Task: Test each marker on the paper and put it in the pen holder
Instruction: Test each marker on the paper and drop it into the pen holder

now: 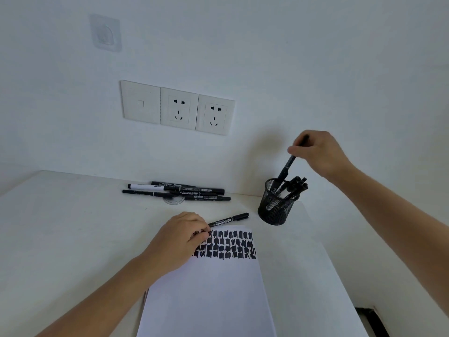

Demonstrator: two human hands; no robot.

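Observation:
A white paper (209,288) lies on the desk, its top covered with several rows of black test marks (230,244). My left hand (182,239) rests on the paper's top left and pinches a black marker (229,219) that points right, toward the holder. My right hand (318,152) is raised above the black mesh pen holder (275,207) and pinches another black marker (286,167), whose lower end dips into the holder. Several black markers stand in the holder.
Several loose markers (177,190) lie in a pile at the back of the white desk (73,227), near the wall. Wall sockets (178,108) sit above them. The desk's right edge runs close beside the paper.

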